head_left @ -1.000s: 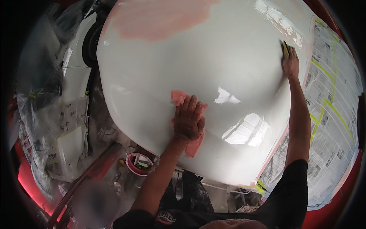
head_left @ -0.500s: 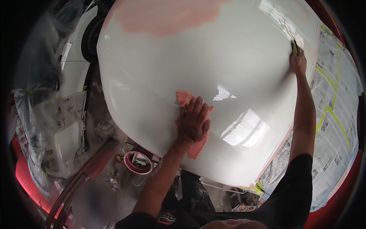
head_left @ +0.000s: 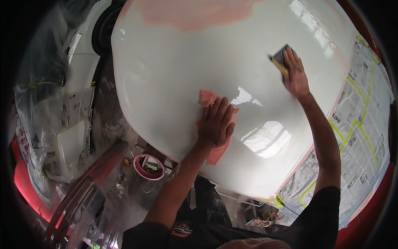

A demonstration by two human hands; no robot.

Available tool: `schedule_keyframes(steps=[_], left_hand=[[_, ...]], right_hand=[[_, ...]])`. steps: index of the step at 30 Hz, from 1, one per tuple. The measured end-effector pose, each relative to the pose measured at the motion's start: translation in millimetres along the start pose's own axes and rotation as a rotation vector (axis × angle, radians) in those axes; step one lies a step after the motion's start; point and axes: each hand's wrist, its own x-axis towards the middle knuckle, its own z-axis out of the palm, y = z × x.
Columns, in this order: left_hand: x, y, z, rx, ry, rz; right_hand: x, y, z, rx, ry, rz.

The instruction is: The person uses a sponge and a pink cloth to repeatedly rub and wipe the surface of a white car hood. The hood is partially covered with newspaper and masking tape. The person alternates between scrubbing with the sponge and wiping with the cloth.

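A large, glossy white car panel (head_left: pixel 174 70) fills the middle of the view, with a dull pink patch (head_left: pixel 195 14) at its far end. My left hand (head_left: pixel 215 126) lies flat, fingers stretched out, on a crumpled salmon-pink cloth (head_left: pixel 209 97) near the panel's front edge. Parts of the cloth show beyond the fingertips and below the wrist. Farther right, my right hand (head_left: pixel 297 76) grips a sanding block (head_left: pixel 280 58), dark on one side and yellowish along its edge. The block is against the panel, and its underside is hidden.
Newspaper masking (head_left: pixel 356 108) with yellow-green tape borders the panel on the right. A pink-rimmed bucket (head_left: pixel 149 167) holding small items stands on the floor below left. A white car (head_left: pixel 85 50), partly wrapped in plastic sheeting (head_left: pixel 39 79), is at the left, near red bodywork (head_left: pixel 110 159).
My right hand has swept the sanding block leftward from near the panel's right edge toward its middle. My left hand stays on the cloth. The whole view has shifted slightly.
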Motion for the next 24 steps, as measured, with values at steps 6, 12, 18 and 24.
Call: schedule_keyframes(steps=[6, 12, 18, 24], left_hand=[[15.3, 13.4, -5.8, -0.015, -0.084, -0.011], [1.2, -0.6, -3.0, -0.017, -0.04, -0.042], [9.4, 11.5, 1.3, -0.025, 0.038, 0.017], [-1.2, -0.5, -0.8, -0.041, -0.002, -0.005]], right_hand=[[143.3, 7.3, 16.1, -0.213, -0.15, 0.046], [-30.8, -73.0, -9.7, 0.085, -0.163, -0.047], [143.6, -37.7, 39.7, -0.212, -0.001, -0.104], [16.8, -113.0, 18.3, 0.079, 0.065, -0.027]])
